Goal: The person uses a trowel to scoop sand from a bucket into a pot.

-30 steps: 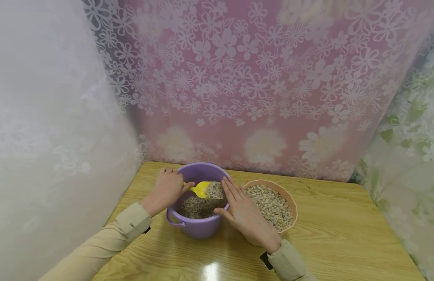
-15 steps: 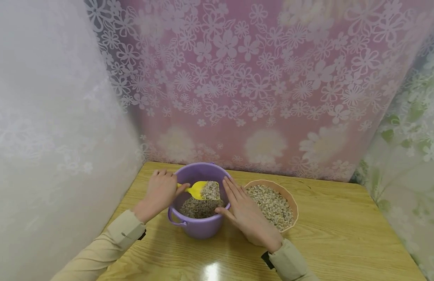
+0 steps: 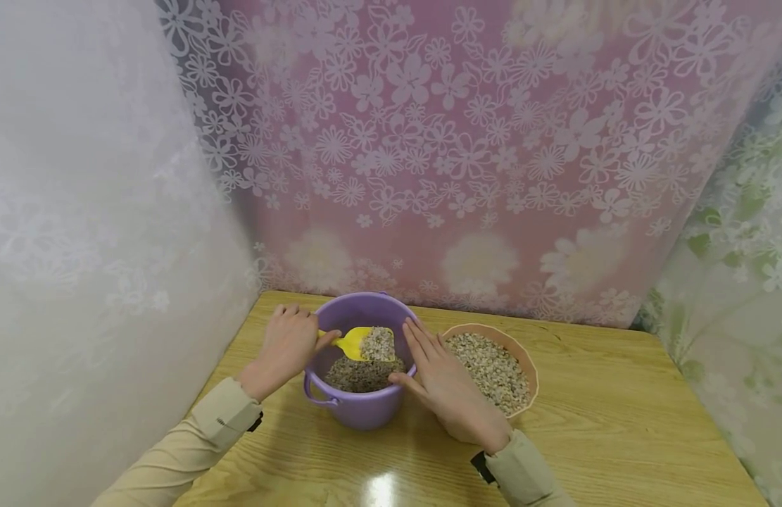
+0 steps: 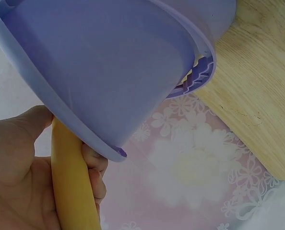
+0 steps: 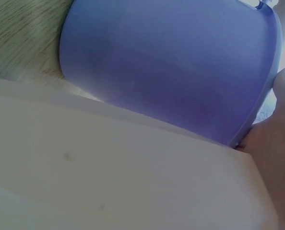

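Observation:
A purple bucket [image 3: 365, 412] stands on the table with greyish gravel [image 3: 359, 374] inside. My left hand [image 3: 283, 348] grips the handle of a yellow scoop [image 3: 351, 343], whose blade carries a heap of pebbles over the bucket's mouth. In the left wrist view the fingers curl round the thick yellow handle [image 4: 73, 177], just beyond the bucket's rim. On the bucket's right rim rests my right hand [image 3: 444, 391], fingers straight and thumb over the near side. Right beside that hand sits a peach-coloured bowl [image 3: 528, 366] of pebbles, partly hidden by it.
The wooden table [image 3: 612, 408] runs on to the right of the bowl. A pink flowered curtain [image 3: 454, 176] hangs behind it, with pale sheets on both sides. The bucket's purple handle [image 3: 316, 396] hangs at its left.
The left hand has drawn the loaded scoop a little to the left over the bucket. During the last half second it barely moves. The right hand stays on the rim.

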Tool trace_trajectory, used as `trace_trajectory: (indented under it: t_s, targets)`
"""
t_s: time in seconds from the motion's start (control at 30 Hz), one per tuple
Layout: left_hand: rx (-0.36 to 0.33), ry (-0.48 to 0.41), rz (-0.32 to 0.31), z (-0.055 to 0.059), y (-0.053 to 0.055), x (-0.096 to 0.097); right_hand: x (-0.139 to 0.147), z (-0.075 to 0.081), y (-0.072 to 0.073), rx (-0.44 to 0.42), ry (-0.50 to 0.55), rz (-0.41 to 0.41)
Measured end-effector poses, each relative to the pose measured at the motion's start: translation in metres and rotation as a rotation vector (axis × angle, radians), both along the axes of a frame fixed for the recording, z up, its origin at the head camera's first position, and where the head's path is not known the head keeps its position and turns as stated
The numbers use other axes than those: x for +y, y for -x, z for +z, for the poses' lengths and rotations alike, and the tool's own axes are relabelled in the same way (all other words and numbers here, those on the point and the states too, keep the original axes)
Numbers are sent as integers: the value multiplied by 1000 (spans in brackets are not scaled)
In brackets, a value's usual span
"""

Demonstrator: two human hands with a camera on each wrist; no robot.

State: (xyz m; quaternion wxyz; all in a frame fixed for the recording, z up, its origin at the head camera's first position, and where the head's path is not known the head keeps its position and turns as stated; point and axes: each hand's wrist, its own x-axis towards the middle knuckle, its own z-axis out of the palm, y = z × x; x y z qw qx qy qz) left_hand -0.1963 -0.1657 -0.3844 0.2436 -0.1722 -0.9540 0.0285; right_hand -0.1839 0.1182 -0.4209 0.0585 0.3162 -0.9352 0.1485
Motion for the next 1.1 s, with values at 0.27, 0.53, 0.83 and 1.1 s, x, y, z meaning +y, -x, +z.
trace_trajectory:
  t_s: [0.27, 0.53, 0.83, 1.1]
  targets:
    - [-14, -9, -8, 2, 0, 1, 18, 7, -2, 50, 75, -18]
    - [-15, -17, -5, 3, 0, 1, 63, 10, -3, 140, 73, -114]
    - [-29, -20, -5, 4, 1, 0, 125, 7, -11, 44, 54, -239]
    - [-4, -13, -1, 3, 5, 0, 154, -6, -20, -18, 38, -264]
